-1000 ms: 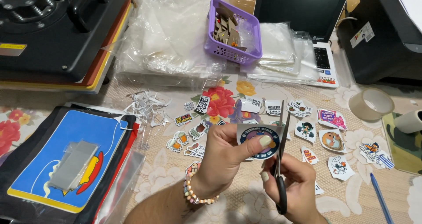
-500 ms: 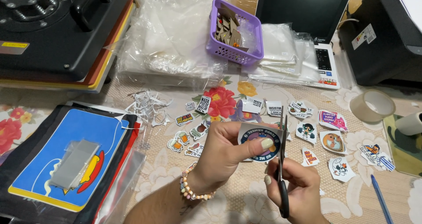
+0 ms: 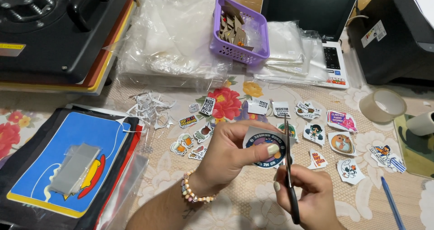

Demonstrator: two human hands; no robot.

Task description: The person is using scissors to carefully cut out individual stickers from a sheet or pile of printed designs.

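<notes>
Floral tablecloth strewn with stickers, scraps.

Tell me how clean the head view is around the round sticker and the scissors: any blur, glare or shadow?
Head view: the round dark-rimmed sticker in the left hand is sharp; the black-handled scissors in the right hand look slightly soft; glare streaks the clear plastic bags; lighting is even, shadows faint.

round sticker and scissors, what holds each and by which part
Left hand pinches the round sticker by its lower edge, thumb on its face. Right hand holds the scissors by the handles.
</notes>
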